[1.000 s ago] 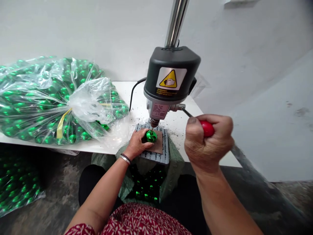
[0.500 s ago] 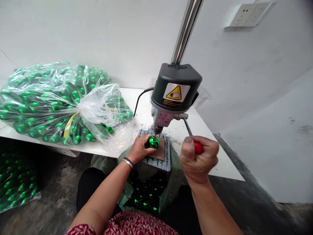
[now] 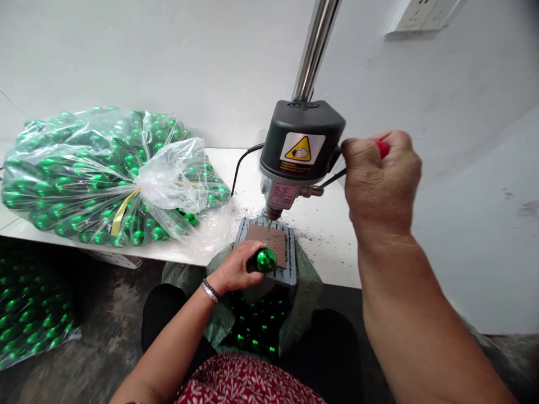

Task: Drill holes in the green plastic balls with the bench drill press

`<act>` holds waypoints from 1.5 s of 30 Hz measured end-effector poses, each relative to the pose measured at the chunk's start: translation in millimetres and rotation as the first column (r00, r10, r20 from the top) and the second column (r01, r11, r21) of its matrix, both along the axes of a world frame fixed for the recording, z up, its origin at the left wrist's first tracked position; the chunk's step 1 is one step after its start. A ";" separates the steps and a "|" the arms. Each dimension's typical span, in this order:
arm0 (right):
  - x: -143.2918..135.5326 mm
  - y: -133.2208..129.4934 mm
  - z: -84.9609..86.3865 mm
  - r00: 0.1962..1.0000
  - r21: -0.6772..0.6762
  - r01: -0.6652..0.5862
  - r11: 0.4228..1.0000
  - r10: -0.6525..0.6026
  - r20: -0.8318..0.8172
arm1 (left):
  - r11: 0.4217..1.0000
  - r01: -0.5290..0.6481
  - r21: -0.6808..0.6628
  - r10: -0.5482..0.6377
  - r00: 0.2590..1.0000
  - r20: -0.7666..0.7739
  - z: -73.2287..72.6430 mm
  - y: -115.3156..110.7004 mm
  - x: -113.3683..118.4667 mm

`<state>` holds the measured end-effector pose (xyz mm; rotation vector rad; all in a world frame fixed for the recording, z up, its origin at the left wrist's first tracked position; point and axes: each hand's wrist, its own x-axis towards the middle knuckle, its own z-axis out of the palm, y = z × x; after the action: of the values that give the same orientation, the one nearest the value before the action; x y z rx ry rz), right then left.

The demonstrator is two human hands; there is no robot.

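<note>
My left hand (image 3: 236, 268) grips a shiny green ball (image 3: 266, 260) at the near edge of the drill press base plate (image 3: 290, 269), off the brown pad (image 3: 269, 240) under the bit. My right hand (image 3: 379, 182) is closed around the red knob (image 3: 382, 148) of the feed lever, raised to the right of the dark drill press head (image 3: 301, 140). The head stands lifted on its steel column (image 3: 315, 50), with the bit clear of the pad.
A tied clear bag of green balls (image 3: 105, 174) lies on the white table (image 3: 324, 235) at the left. Another bag of green balls (image 3: 29, 308) sits on the floor at lower left. An open sack with green balls (image 3: 252, 325) rests at my lap. A wall socket (image 3: 425, 17) is upper right.
My right hand has swung the lever up from low to high, and the drill head has risen. My left hand has drawn the green ball back from under the bit to the plate's near edge.
</note>
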<state>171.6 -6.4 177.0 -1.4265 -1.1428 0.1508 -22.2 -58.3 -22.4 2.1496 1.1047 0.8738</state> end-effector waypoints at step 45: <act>-1.6 -0.6 -3.0 0.989 0.107 -0.138 0.985 0.142 -0.033 | 0.898 -0.313 -0.310 0.383 0.903 0.198 24.3 -5.3 -15.5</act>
<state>170.0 -7.0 174.0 -1.2460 -1.2008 0.2154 -37.7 -63.6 1.9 1.5880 1.4105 1.0542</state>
